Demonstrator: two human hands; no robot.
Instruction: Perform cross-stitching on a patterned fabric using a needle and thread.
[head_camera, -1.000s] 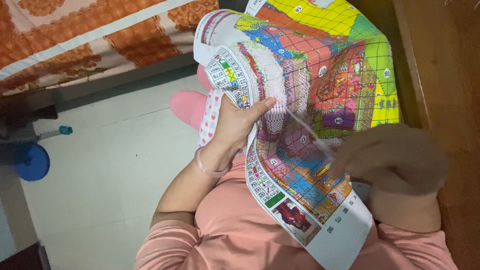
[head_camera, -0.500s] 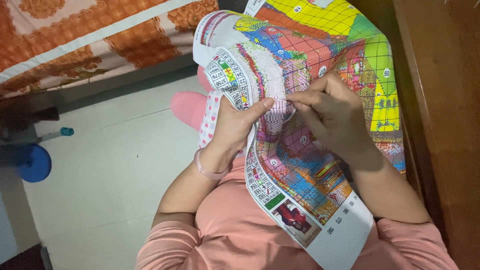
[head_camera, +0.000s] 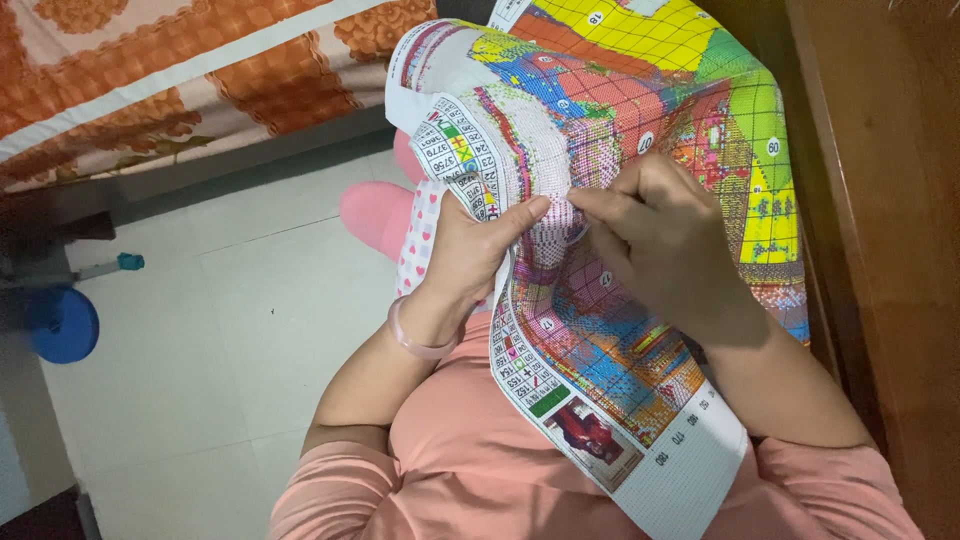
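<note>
A large cross-stitch cloth (head_camera: 620, 130) with a bright printed grid pattern drapes over my lap and knees. My left hand (head_camera: 470, 255) grips its folded left edge from underneath, thumb on top, a pale pink bangle on the wrist. My right hand (head_camera: 665, 235) rests on the cloth's middle with fingertips pinched together next to the left thumb; a needle is too small to make out. A white margin with a colour key and a small red picture (head_camera: 590, 430) hangs toward my waist.
A bed with an orange patterned sheet (head_camera: 180, 70) lies at the upper left. Pink slippers (head_camera: 375, 215) show on the pale tiled floor (head_camera: 220, 330). A blue round object (head_camera: 62, 322) sits at the far left. Brown wooden furniture (head_camera: 880, 200) runs along the right.
My right hand moved up from the lower right of the cloth to its middle and now pinches at the fabric beside my left thumb. The left hand stays put.
</note>
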